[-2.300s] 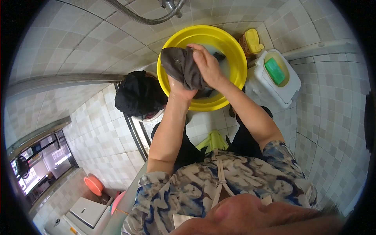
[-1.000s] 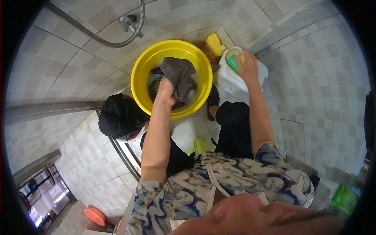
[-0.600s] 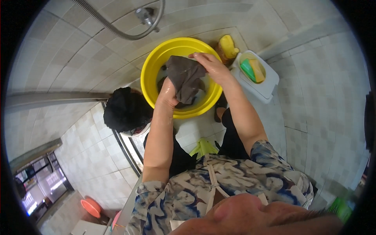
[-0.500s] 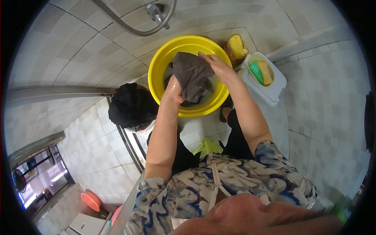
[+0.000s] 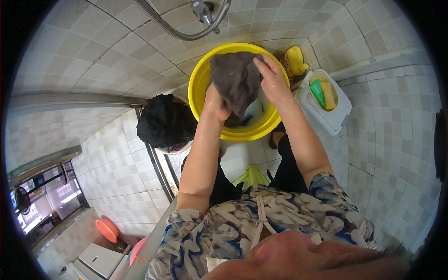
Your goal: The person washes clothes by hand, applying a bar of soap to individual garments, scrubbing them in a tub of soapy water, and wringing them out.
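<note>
- Grey cloth (image 5: 235, 84) hangs lengthwise over the yellow basin (image 5: 205, 79), between both hands.
- Left hand (image 5: 215, 105) grips its lower end.
- Right hand (image 5: 272, 79) pinches the upper edge.

At the centre top of the frame, much of the yellow basin (image 5: 201, 88) is covered by a grey cloth (image 5: 235, 81), and its contents are largely concealed; whether water is held cannot be told. The palm of the left hand (image 5: 215, 103) is pressed into the cloth and hidden, as are the fingertips of the right hand (image 5: 272, 79). The shower hose (image 5: 179, 30) is cut off at the upper edge. What sits under the black bundle (image 5: 163, 123), left of centre, is masked apart from a pale rim. The items in the white tub (image 5: 332, 119), upper right, are too small to be identified. The corners are blacked out by the lens rim.
</note>
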Demonstrator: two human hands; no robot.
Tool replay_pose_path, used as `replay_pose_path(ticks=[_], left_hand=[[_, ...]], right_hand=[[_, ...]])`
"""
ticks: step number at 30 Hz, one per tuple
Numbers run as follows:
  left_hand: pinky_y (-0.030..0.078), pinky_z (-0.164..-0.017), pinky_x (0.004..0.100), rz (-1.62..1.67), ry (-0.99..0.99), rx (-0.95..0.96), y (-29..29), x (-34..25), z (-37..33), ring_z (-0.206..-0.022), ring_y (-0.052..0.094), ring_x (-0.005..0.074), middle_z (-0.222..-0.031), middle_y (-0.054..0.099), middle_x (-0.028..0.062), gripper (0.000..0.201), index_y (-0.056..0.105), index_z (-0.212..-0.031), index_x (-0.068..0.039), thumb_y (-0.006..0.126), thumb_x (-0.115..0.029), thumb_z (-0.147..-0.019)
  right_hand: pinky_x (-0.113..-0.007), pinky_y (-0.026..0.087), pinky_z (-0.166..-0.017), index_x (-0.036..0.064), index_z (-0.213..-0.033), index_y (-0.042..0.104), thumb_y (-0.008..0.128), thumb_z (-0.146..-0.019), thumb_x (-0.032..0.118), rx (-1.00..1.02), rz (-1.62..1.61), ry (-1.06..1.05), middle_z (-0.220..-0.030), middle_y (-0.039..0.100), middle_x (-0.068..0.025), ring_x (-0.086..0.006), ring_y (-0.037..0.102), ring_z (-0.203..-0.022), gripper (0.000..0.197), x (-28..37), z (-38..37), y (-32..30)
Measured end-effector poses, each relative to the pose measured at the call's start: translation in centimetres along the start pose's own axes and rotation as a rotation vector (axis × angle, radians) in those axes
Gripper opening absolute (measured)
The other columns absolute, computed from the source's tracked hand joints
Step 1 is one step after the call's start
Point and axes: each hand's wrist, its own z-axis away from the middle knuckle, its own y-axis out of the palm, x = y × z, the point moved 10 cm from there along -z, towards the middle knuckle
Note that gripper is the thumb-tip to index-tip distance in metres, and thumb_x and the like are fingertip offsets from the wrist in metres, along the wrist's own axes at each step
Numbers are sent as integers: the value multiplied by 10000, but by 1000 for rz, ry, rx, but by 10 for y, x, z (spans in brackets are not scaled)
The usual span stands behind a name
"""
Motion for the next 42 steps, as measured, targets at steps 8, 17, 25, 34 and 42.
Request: replay_pose_path(ticks=[8,17,25,34,42], left_hand=[[473,-876,341,199,3,-118,-14,1,-13,-990,588,216,-1114,603,88,446,527,-1196,-89,496,-447,-933],[492,-726,343,49,17,-165,11,53,-17,-796,604,227,-940,634,100,278,573,-1070,-33,462,-241,-923],[478,-733,358,85,161,-10,-42,43,-56,-850,596,245,-940,618,129,335,552,-1033,-7,513,-311,-898],[465,-662,328,-23,331,-185,-81,-15,-44,-688,526,182,-760,546,60,445,534,-814,-79,402,-483,-947],[463,-662,317,-26,236,-286,-25,7,-20,-719,550,173,-754,585,55,396,610,-835,-65,464,-414,-952]], right_hand=[[-371,468,-798,9,-1021,541,502,-898,112,-27,680,-323,-958,608,-114,-251,596,-897,165,32,25,30],[-437,472,-562,47,-777,543,613,-792,133,-450,1072,-300,-724,569,-156,-370,580,-632,112,30,12,9],[-406,468,-532,91,-693,536,645,-742,188,-166,1112,-557,-669,564,-127,-333,588,-620,154,24,33,58],[-346,466,-525,66,-669,497,641,-715,93,125,965,-673,-638,527,-116,-306,576,-578,153,27,79,128],[-383,494,-588,47,-852,599,550,-835,163,-312,993,-448,-734,622,-170,-348,633,-687,127,27,29,53]])
